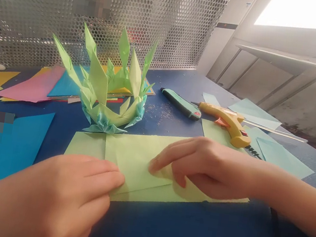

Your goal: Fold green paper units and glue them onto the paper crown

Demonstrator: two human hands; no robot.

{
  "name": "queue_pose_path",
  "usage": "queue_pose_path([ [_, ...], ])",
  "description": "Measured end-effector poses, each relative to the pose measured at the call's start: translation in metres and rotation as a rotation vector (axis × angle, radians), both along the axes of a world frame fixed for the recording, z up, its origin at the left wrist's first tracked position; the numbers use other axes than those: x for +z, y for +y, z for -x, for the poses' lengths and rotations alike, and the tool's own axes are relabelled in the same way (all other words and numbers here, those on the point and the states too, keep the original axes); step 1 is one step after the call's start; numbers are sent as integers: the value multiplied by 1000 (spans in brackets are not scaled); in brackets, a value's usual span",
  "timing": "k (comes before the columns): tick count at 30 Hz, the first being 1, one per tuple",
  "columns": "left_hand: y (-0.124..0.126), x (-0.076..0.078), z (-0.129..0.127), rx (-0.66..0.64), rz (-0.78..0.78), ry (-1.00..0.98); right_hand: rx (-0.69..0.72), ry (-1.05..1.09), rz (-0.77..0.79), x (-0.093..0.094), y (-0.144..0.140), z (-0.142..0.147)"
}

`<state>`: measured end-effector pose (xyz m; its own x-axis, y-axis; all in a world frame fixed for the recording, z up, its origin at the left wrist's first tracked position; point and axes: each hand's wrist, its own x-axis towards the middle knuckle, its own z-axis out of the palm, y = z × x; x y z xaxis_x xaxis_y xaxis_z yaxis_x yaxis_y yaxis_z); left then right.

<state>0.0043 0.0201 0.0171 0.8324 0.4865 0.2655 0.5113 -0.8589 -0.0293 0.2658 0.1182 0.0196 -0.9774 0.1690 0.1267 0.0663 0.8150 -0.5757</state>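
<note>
A light green sheet of paper (139,167), folded over in part, lies on the blue tabletop in front of me. My left hand (75,193) is closed at its front left edge, fingers pressed together on the paper and the thumb hidden. On the sheet's right half rests my right hand (201,164), the index fingertip touching the folded flap and the other fingers bent but apart from it. Just behind the paper stands a green and turquoise folded-paper crown (114,114) with tall pointed pieces around its ring.
Behind the right hand lie a yellow glue gun (226,118), a green utility knife (180,104) and pale blue sheets (291,158). Coloured papers (35,86) and a blue sheet (28,142) are at left. A perforated metal panel (160,24) borders the table's back.
</note>
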Motion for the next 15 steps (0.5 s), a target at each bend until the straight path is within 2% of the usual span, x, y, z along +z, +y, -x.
queue_pose_path([
  [2, 1, -4, 0, -1, 8, -11, 22, 34, -60, -3, -1, 4],
  [5, 2, -11, -2, -19, 6, -14, 74, 55, -250, -7, -5, 8],
  [7, 2, -13, -2, -35, 19, -14, 83, 60, -322, -9, -8, 9],
  [12, 2, -11, 4, -17, 138, -111, 29, 52, -240, -6, -8, 8],
  [15, 1, -13, 10, 24, 175, -177, 57, 51, -160, -5, -5, 6],
])
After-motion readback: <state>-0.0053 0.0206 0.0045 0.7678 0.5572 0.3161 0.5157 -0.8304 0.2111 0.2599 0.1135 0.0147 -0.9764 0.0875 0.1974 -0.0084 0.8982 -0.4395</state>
